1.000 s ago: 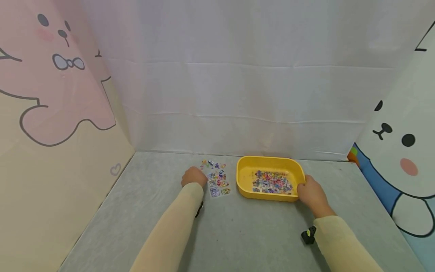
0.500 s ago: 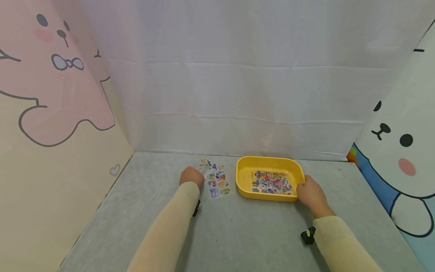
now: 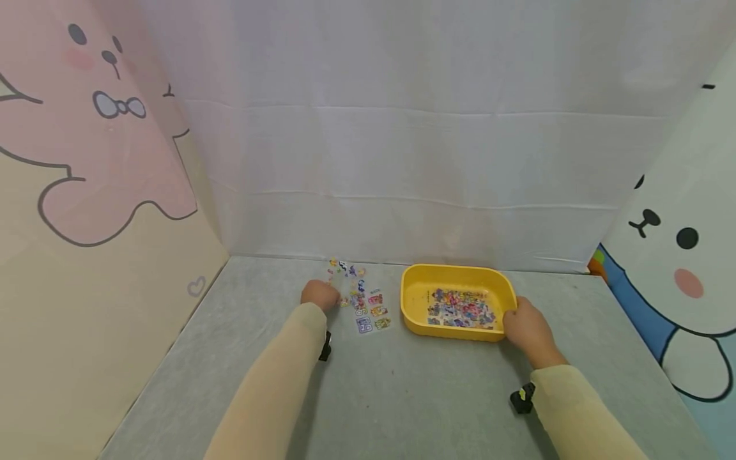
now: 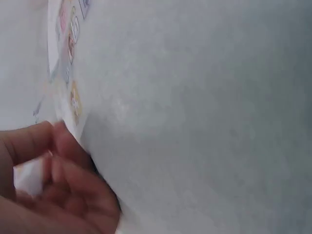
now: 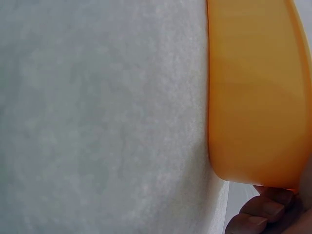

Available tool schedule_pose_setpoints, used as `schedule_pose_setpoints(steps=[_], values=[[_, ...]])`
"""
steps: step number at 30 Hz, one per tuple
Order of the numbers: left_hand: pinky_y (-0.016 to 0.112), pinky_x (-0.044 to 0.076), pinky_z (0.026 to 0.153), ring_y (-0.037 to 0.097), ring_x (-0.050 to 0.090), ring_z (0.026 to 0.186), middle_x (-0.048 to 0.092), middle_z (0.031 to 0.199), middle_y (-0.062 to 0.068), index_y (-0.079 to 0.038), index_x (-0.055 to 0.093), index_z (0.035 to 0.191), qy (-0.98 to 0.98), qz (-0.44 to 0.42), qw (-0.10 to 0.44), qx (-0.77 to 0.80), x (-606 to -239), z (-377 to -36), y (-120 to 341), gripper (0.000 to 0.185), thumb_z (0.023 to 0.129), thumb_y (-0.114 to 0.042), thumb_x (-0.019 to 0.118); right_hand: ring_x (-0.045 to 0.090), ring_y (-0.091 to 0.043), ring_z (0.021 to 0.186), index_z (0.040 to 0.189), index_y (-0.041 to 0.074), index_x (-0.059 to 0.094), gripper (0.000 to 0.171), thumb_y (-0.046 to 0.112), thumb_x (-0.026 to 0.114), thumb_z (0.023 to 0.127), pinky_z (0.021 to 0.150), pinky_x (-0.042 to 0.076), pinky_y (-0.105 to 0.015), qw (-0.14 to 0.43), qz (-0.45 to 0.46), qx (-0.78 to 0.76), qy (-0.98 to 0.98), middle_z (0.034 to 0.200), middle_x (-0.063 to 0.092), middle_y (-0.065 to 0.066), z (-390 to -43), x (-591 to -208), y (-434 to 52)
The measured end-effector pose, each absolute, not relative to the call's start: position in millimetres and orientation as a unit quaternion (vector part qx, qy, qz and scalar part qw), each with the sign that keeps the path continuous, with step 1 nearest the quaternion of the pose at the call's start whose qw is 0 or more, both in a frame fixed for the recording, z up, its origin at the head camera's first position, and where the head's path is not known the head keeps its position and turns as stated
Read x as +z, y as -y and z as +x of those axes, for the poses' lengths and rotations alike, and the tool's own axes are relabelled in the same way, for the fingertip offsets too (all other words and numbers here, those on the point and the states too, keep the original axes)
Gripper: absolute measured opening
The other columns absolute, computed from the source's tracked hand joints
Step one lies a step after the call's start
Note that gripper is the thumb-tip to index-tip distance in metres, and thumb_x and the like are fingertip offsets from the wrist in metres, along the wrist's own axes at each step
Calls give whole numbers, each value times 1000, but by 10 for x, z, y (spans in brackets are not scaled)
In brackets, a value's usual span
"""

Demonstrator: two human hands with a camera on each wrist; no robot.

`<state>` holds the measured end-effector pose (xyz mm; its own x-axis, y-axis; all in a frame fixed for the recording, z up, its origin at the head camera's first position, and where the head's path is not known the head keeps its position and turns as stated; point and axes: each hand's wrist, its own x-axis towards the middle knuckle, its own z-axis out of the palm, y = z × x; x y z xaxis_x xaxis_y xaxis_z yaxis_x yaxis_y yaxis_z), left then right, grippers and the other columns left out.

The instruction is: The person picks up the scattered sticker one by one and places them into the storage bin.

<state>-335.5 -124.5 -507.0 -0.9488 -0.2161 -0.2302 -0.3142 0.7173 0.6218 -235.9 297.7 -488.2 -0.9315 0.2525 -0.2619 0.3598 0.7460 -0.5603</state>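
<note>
My left hand [image 3: 319, 295] pinches the edge of a clear sticker sheet [image 3: 345, 275] printed with small colourful figures. In the left wrist view, the thumb and forefinger meet at the edge of this sheet [image 4: 74, 105], which stands raised and tilted. More stickers [image 3: 374, 312] lie flat just right of it; whether they belong to a second sheet I cannot tell. At the right end of a yellow tray [image 3: 414, 327], my right hand [image 3: 527, 329] grips the rim. A clear sheet crowded with colourful stickers [image 3: 462, 308] lies inside the tray.
The grey tabletop [image 3: 397, 396] extends around the tray and toward me. A white curtain [image 3: 368, 160] hangs behind its far edge. Panels with cartoon animals stand at the left [image 3: 115, 160] and right [image 3: 678, 275].
My left hand has moved slightly left, drawing the upper part of the sticker sheet left and away from the lower stickers. The right hand and tray have stayed in place.
</note>
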Motion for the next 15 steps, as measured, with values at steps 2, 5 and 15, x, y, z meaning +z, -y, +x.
schedule_pose_setpoints(steps=[2,5,15], values=[[31,40,56,24,49,68,59,76,12,-3,58,66,-923,-128,77,355,-5076,-3368,1252,11,76,-6,60,52,-36,97,147,-18,30,54,11,31,101,85,45,-52,85,164,-317,-930,119,54,-28,-2359,-4885,-2981],[26,38,54,17,51,62,61,70,6,-5,63,69,-898,-111,97,414,-5092,-3387,1248,18,86,-8,57,52,-37,97,147,-18,29,55,12,31,101,85,45,-52,85,163,-317,-931,119,54,-29,-2361,-4898,-2990],[27,56,67,9,66,63,72,74,3,5,73,102,-786,-118,140,590,-5031,-3345,1187,13,98,-5,65,51,-37,98,147,-18,29,55,12,31,101,85,45,-52,85,163,-322,-929,120,54,-28,-2361,-4905,-2996]])
